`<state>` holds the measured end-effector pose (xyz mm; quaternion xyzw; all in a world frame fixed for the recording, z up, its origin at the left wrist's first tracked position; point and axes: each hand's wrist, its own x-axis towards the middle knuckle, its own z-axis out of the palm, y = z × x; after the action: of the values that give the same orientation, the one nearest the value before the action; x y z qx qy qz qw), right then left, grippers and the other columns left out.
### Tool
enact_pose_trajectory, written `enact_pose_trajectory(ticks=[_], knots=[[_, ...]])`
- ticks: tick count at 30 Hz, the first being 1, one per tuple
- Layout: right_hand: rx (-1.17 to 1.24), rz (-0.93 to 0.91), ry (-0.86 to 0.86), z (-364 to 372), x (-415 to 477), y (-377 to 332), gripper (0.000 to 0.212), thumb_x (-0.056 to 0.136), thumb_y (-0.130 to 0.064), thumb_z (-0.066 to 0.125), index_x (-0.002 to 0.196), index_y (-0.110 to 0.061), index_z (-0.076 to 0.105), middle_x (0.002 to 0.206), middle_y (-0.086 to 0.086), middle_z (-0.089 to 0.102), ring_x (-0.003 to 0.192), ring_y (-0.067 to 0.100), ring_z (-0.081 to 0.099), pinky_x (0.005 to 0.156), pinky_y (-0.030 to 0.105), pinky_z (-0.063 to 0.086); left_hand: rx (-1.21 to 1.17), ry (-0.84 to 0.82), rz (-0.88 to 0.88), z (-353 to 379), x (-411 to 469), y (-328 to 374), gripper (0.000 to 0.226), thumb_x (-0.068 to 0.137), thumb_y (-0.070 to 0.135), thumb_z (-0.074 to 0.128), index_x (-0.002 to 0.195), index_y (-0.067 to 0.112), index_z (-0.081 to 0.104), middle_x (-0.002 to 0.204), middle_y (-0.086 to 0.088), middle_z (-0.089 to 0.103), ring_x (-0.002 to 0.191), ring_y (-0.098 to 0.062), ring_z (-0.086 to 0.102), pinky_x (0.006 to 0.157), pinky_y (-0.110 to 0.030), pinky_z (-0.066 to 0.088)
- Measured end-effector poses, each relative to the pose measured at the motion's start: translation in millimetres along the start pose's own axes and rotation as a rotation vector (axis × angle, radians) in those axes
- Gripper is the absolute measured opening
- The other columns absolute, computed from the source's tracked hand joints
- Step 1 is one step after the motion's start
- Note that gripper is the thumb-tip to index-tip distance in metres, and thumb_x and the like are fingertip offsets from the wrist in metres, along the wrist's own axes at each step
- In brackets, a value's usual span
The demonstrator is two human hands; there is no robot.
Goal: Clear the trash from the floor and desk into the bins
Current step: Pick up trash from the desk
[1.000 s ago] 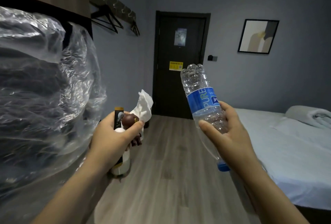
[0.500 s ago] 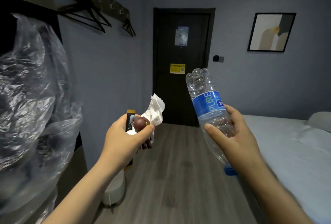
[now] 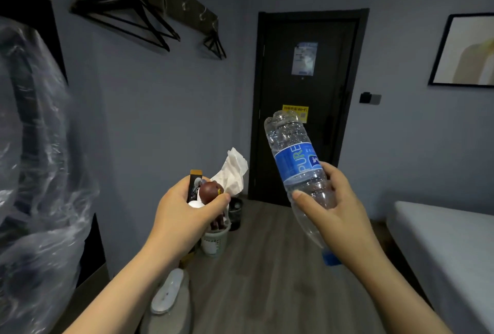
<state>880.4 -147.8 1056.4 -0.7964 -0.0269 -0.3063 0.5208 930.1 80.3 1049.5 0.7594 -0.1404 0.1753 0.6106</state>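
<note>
Up front, the left hand has its fingers curled tight around a small bundle: a slim dark sachet with a gold top edge, a smooth, round, reddish-brown object pinned under the thumb, and a crumpled white tissue that fans upward out of the grip. The right hand wraps its fingers round a clear, ribbed plastic bottle with a blue "PURE" label. The bottle is tilted and held upside down, base high and blue cap just below the wrist.

Both loads are in the air above a grey wood-grain floor. Beyond the left hand, on the floor by the wall, stand a small white tub with green print and, just behind it, a small dark pail. Nearer, a flat white oval thing lies on a rounded grey surface.

Wrinkled clear plastic sheeting fills the left edge. Black hangers hang from a wall rail, a dark door closes the far end, and a bed with a pale sheet sits at the right.
</note>
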Motion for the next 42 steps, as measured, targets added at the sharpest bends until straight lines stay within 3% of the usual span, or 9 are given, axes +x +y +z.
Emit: enact_pose_trajectory(ticks=[4,7,12,15,18,23,31,37,42], knots=[[0.020,-0.003,-0.007,51,73,27,0.058,0.071,-0.042,0.069,0.123,-0.049,0.044,0.115,-0.016,0.057,0.090,-0.011,0.058,0.069,0.015,0.044,-0.031,0.018,0.007,-1,83,-40,0.018,0.076,0.024,0.076,0.076,0.017,0.060,0.072,-0.009,0.066,0.073,-0.032,0.067,0.054,-0.028,0.044],[0.023,0.000,-0.020,85,127,39,0.054,0.074,-0.041,0.069,0.117,-0.057,0.041,0.117,-0.018,0.056,0.091,-0.012,0.058,0.064,0.012,0.045,-0.053,0.005,0.013,-3,147,-61,0.024,0.075,0.024,0.076,0.080,0.008,0.058,0.075,-0.016,0.066,0.075,-0.037,0.066,0.054,-0.030,0.044],[0.018,0.011,-0.009,129,206,76,0.058,0.075,-0.040,0.069,0.126,-0.049,0.043,0.117,-0.017,0.057,0.090,-0.013,0.058,0.059,0.007,0.046,-0.052,-0.021,-0.001,10,237,-103,0.026,0.076,0.024,0.076,0.081,0.006,0.057,0.074,-0.018,0.065,0.074,-0.039,0.064,0.052,-0.029,0.044],[0.015,0.028,-0.011,151,250,103,0.055,0.076,-0.036,0.070,0.121,-0.052,0.044,0.111,-0.021,0.058,0.088,-0.012,0.059,0.059,0.009,0.046,-0.048,-0.023,-0.021,23,285,-133,0.025,0.076,0.023,0.075,0.080,0.006,0.057,0.074,-0.017,0.065,0.075,-0.039,0.064,0.052,-0.028,0.044],[0.037,0.038,-0.029,171,298,136,0.051,0.076,-0.035,0.070,0.108,-0.063,0.042,0.103,-0.026,0.059,0.087,-0.012,0.060,0.058,0.009,0.047,-0.018,-0.017,-0.038,39,336,-165,0.025,0.076,0.025,0.075,0.079,0.008,0.057,0.073,-0.015,0.066,0.071,-0.037,0.064,0.053,-0.031,0.044],[0.064,0.040,-0.048,197,388,196,0.047,0.076,-0.032,0.070,0.105,-0.059,0.045,0.106,-0.021,0.060,0.086,-0.010,0.061,0.062,0.012,0.045,-0.024,0.003,-0.067,78,422,-213,0.021,0.076,0.014,0.074,0.078,0.003,0.056,0.067,-0.016,0.065,0.054,-0.020,0.061,0.043,-0.018,0.041],[0.096,0.058,-0.111,239,533,280,0.054,0.080,-0.031,0.071,0.125,-0.045,0.045,0.115,-0.013,0.060,0.088,-0.007,0.062,0.067,0.015,0.048,-0.005,0.019,-0.077,126,555,-274,0.017,0.078,0.007,0.072,0.078,0.001,0.056,0.057,-0.007,0.065,0.046,-0.014,0.061,0.040,-0.014,0.041],[0.097,0.077,-0.165,300,622,341,0.059,0.081,-0.037,0.072,0.133,-0.035,0.043,0.118,-0.009,0.059,0.091,-0.002,0.063,0.066,0.016,0.051,0.088,0.036,-0.078,139,649,-338,0.018,0.077,0.015,0.074,0.077,0.006,0.059,0.055,-0.002,0.066,0.040,-0.007,0.057,0.039,-0.012,0.039],[0.059,0.114,-0.220,367,695,395,0.048,0.082,-0.032,0.070,0.118,-0.050,0.045,0.108,-0.015,0.062,0.088,-0.004,0.064,0.063,0.017,0.053,0.123,0.018,-0.150,139,737,-424,0.018,0.078,0.018,0.072,0.075,0.008,0.057,0.054,-0.001,0.066,0.040,-0.007,0.057,0.039,-0.011,0.039]])
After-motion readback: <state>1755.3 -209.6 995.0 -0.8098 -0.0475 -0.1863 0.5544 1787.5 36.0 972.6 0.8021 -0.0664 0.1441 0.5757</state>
